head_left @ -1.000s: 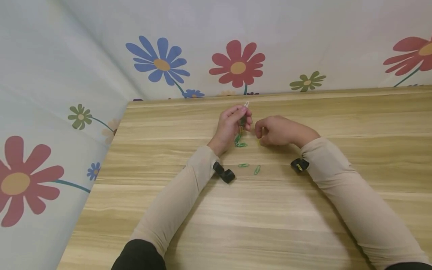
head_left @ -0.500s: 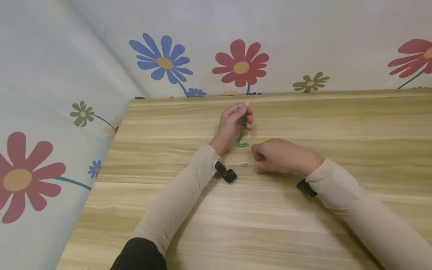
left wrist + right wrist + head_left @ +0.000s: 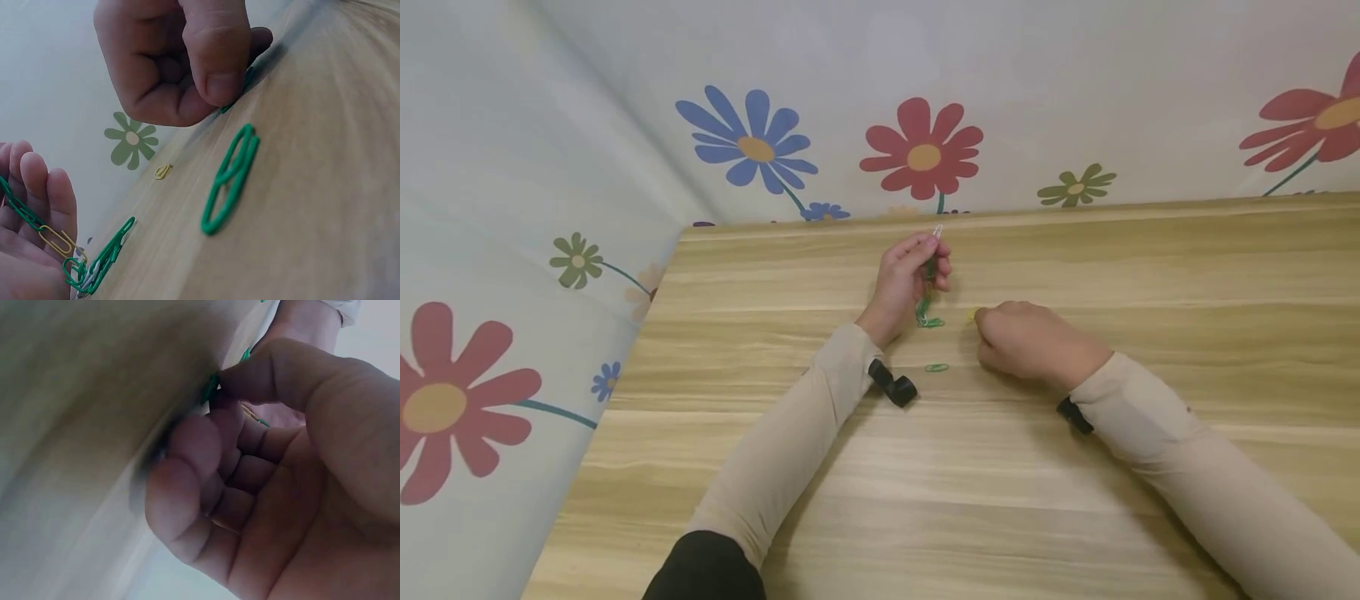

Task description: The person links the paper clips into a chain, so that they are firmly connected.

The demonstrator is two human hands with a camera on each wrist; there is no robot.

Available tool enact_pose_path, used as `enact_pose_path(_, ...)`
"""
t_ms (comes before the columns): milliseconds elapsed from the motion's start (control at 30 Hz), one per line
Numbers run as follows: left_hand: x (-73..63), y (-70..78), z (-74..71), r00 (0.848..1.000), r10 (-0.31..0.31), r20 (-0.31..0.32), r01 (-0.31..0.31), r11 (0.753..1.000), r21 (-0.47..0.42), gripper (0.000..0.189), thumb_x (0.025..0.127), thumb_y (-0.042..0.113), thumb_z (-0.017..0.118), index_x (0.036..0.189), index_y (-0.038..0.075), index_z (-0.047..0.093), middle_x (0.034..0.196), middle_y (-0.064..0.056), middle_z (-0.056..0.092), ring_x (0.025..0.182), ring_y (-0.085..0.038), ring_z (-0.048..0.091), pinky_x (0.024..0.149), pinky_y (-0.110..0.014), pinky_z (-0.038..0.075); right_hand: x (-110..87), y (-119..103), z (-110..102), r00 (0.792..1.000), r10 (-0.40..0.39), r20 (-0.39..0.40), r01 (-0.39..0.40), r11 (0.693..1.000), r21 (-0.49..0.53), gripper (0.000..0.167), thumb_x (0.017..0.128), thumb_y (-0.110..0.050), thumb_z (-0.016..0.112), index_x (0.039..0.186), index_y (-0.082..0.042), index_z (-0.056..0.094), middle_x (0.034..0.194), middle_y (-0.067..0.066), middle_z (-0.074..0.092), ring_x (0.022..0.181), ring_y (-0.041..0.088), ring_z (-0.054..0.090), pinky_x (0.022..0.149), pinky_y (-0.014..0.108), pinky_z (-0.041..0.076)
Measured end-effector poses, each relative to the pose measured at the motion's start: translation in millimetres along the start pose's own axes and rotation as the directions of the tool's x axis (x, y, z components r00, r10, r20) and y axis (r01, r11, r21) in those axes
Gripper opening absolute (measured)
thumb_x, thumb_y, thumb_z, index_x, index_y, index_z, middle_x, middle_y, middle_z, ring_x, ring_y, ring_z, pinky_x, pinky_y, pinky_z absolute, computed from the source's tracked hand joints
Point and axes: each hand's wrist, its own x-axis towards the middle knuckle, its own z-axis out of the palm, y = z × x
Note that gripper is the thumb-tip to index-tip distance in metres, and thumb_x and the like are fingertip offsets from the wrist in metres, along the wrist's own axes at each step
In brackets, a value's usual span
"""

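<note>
The chain [image 3: 922, 313] of clips runs down the left hand [image 3: 904, 279], fingers curled, thumb pinching a white clip [image 3: 937, 231] at the top; its lower end meets the table [image 3: 925, 483]. The right hand [image 3: 1033, 342] pinches a green clip [image 3: 211, 389] at the tabletop, fingers bent. Nearby lie another green clip [image 3: 937, 367] and a yellow clip [image 3: 972, 316].
</note>
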Motion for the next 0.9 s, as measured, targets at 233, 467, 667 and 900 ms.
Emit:
enact_pose_path(233,-1.6,2.5,-1.4,1.000,0.006,0.006,-0.006,1.000,0.016,0.025,0.106,0.012,0.049,0.087,0.006,0.066,0.076,-0.006,0.060,0.066,-0.015,0.056,0.060,-0.023,0.053,1.1,-0.6,-7.2,0.997,0.038,0.063,-0.040,0.999,0.023,0.014,0.093,-0.008,0.062,0.081,-0.008,0.056,0.068,0.002,0.051,0.062,0.019,0.047,0.058,0.033,0.043)
enact_pose_path(467,-2.1,2.9,-1.0,1.000,-0.013,0.008,0.013,1.000,0.017,0.026,0.106,0.011,0.048,0.087,0.004,0.064,0.075,-0.008,0.060,0.064,-0.015,0.057,0.060,-0.024,0.054,-1.6,-3.3,-4.3,1.000,0.023,-0.019,-0.025,0.996,-0.081,0.010,0.088,0.000,0.061,0.079,-0.004,0.057,0.068,0.006,0.054,0.064,0.025,0.053,0.060,0.042,0.050)
enact_pose_path(667,-2.2,2.9,-2.2,1.000,-0.006,0.005,0.006,1.000,0.015,0.025,0.106,0.010,0.049,0.087,0.004,0.065,0.074,-0.006,0.060,0.061,-0.015,0.057,0.059,-0.023,0.054,0.3,4.4,-3.0,0.995,0.040,-0.095,-0.053,0.989,-0.140,0.009,0.083,-0.001,0.062,0.076,-0.003,0.056,0.070,0.008,0.056,0.068,0.030,0.059,0.063,0.048,0.053)
enact_pose_path(900,-1.7,4.3,-1.4,1.000,-0.009,0.022,0.009,1.000,0.011,0.025,0.106,0.011,0.049,0.088,0.003,0.065,0.075,-0.007,0.060,0.062,-0.015,0.057,0.060,-0.023,0.054,-1.3,11.0,-16.4,0.998,0.064,0.015,-0.064,0.998,0.012,0.009,0.088,-0.005,0.060,0.082,-0.007,0.054,0.067,0.004,0.050,0.063,0.021,0.047,0.060,0.036,0.042)
